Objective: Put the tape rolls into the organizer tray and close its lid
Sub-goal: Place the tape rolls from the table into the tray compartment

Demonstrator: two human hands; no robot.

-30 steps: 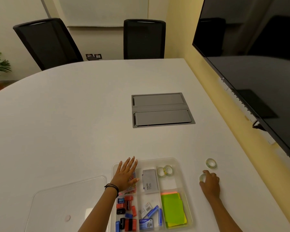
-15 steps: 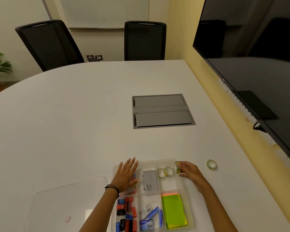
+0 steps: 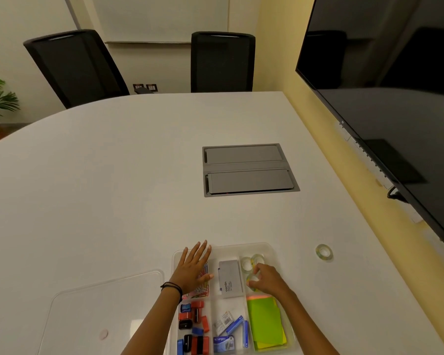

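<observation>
The clear organizer tray (image 3: 272, 248) sits at the table's near edge, with its lid off. Two clear tape rolls (image 3: 251, 262) lie in its far right compartment. My right hand (image 3: 268, 279) reaches into that compartment, fingers pinched on a third tape roll (image 3: 251, 280) at the compartment floor. Flat and with spread fingers, my left hand (image 3: 192, 271) rests on the tray's far left compartment over coloured paper clips. One more tape roll (image 3: 324, 251) lies on the table to the right of the tray. The clear lid (image 3: 100, 311) lies flat to the left.
The tray also holds a grey box (image 3: 230, 278), green sticky notes (image 3: 265, 321), red and blue sharpeners and staple boxes. A grey cable hatch (image 3: 249, 170) is set in the table farther out. A large dark screen (image 3: 395, 98) hangs on the right wall. Two black chairs stand beyond.
My right hand picked a tape roll off the table at the right, carried it left over the tray and lowered it into the far right compartment. My left hand stayed put.
</observation>
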